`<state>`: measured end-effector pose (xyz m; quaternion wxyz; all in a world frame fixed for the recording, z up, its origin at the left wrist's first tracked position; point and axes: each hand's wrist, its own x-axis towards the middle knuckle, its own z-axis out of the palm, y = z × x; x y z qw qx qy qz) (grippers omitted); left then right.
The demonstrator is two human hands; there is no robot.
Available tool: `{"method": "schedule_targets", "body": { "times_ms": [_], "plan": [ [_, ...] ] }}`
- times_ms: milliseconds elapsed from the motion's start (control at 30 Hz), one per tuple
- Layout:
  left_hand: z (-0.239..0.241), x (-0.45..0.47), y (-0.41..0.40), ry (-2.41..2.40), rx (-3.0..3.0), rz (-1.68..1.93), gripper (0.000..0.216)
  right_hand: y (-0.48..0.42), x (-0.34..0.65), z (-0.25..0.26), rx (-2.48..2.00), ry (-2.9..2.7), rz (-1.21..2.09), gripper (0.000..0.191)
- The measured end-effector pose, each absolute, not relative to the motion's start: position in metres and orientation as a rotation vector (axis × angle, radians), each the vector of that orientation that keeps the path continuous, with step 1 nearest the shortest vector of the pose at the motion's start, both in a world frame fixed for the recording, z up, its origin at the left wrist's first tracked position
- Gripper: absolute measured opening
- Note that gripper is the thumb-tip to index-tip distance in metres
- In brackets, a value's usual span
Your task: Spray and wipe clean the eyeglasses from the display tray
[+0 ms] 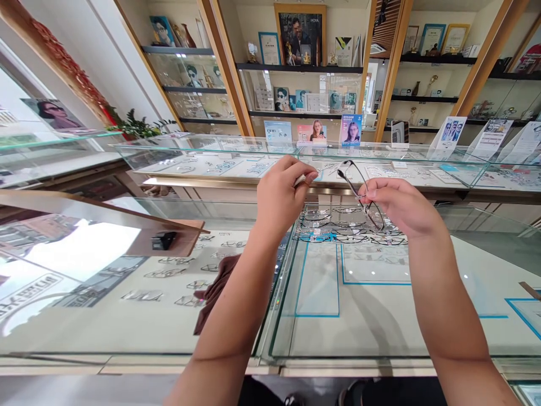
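Above the glass counter, my right hand [401,206] pinches a pair of dark thin-rimmed eyeglasses [354,179] near the middle of the frame. The eyeglasses are tilted, one rim up and the other down. My left hand [279,194] is closed in a pinch just left of them. A small whitish bit shows between its fingers, too little to name; whether it also touches a temple of the eyeglasses I cannot tell. Below the hands, several eyeglasses [353,239] lie in rows on the counter. A dark brown cloth [217,287] lies left of my left forearm.
A wood-edged mirror [84,242] stands on the left counter, with a small black object [163,241] at its base. Blue-edged panels [318,315] show in the right counter. Across the aisle stands another glass showcase [203,163] with sign cards [350,131], before shelves [300,67].
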<state>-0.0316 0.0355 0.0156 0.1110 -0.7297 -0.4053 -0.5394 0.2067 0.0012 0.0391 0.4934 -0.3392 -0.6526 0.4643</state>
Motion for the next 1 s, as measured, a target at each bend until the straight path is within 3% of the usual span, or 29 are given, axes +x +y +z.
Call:
{"method": "schedule_targets", "body": {
  "times_ms": [233,400,500,633,800,1000],
  "plan": [
    [0.012,-0.027,0.037,-1.226,-2.071,-1.644,0.014,-0.001,0.204,0.037,-0.769,-1.598,1.247,0.02],
    [0.017,-0.021,0.026,-1.19,-1.941,-1.989,0.003,-0.002,0.205,0.037,-0.65,-1.498,1.288,0.023],
    [0.021,-0.013,0.014,-1.308,-2.287,-2.208,0.014,0.0,0.205,0.035,-0.559,-1.455,1.312,0.023],
    [0.019,0.001,0.006,-1.549,-2.846,-2.232,0.015,0.001,0.201,0.033,-0.471,-1.428,1.359,0.024],
    [0.007,0.01,0.016,-1.489,-2.995,-2.479,0.028,-0.002,0.19,0.032,-0.462,-1.454,1.386,0.028],
    [0.005,0.015,0.023,-1.199,-2.917,-3.052,0.034,-0.002,0.186,0.031,-0.409,-1.403,1.242,0.029]
  ]
}}
